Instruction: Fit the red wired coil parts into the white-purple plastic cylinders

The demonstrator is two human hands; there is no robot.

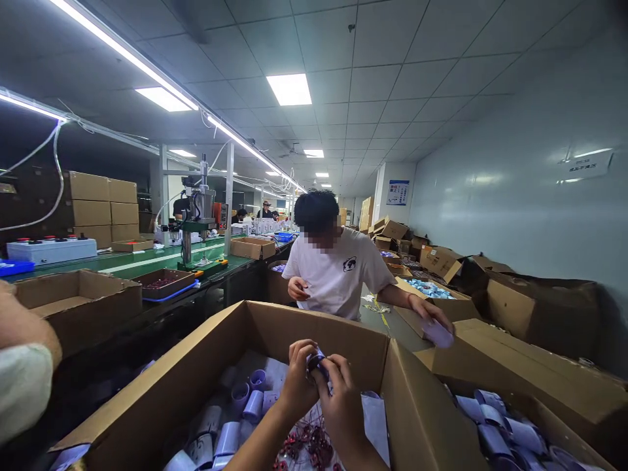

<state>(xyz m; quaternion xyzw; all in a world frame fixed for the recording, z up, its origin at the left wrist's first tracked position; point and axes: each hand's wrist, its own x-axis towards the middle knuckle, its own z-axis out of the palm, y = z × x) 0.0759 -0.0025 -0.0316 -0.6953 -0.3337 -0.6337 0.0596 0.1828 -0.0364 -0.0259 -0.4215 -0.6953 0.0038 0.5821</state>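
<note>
Above a large cardboard box (161, 386), my left hand (300, 376) and my right hand (338, 392) come together around a small lavender plastic cup (315, 360). Fingers of both hands wrap its rim, and its dark inside faces me. My fingers cover much of it, so I cannot tell what else they pinch. Below my wrists lies a tangle of small dark-red parts with thin wires (311, 441). To the left in the box, several lavender cups (253, 405) lie on their sides or stand upright, with white sheets (375, 418) around them.
Across the box a co-worker (326, 268) in a white T-shirt holds a blurred lavender piece (438, 333). More cups fill a box (579, 396) at right. Left are a conveyor (220, 252), a press machine (199, 216) and a tray of red parts (159, 282). Another person's arm (29, 333) edges in.
</note>
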